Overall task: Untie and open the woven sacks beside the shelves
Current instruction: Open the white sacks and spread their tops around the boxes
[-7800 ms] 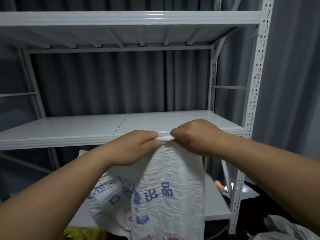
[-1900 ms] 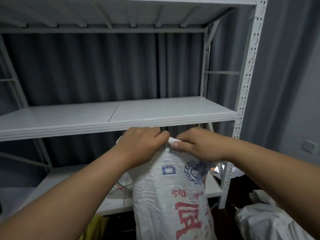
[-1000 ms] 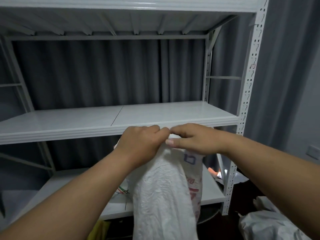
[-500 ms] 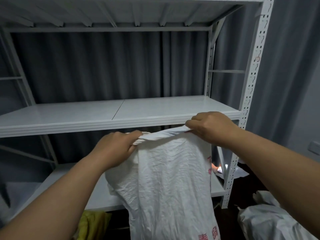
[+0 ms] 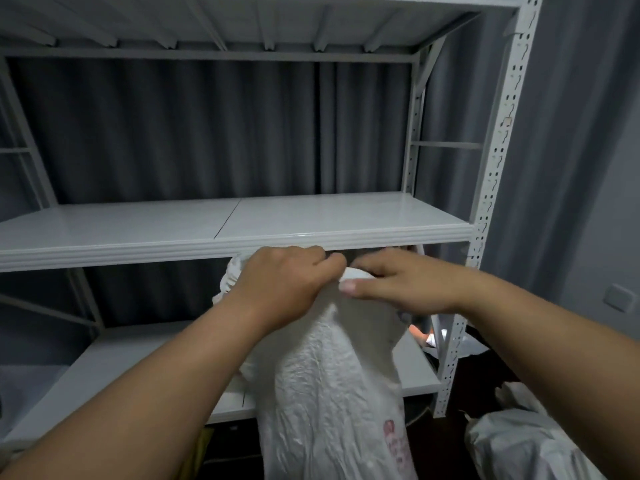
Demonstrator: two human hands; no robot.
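Woven sack (image 5: pixel 325 393) hangs from your left hand (image 5: pixel 280 285) and right hand (image 5: pixel 398 285), together pinching its bunched mouth, probably to work it open.

L hand (image 5: pixel 280 289) & R hand (image 5: pixel 398 285) back together, sack (image 5: pixel 329 393) mouth re-bunched — narrower

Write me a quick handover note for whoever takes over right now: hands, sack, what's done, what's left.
Left hand grips the bunched top of the white woven sack; right hand pinches the same rim beside it. The sack hangs in front of the white shelf unit, just below its middle shelf. Its mouth is gathered, not spread open. Left: spread the mouth open, then do the second sack lying low on the right.
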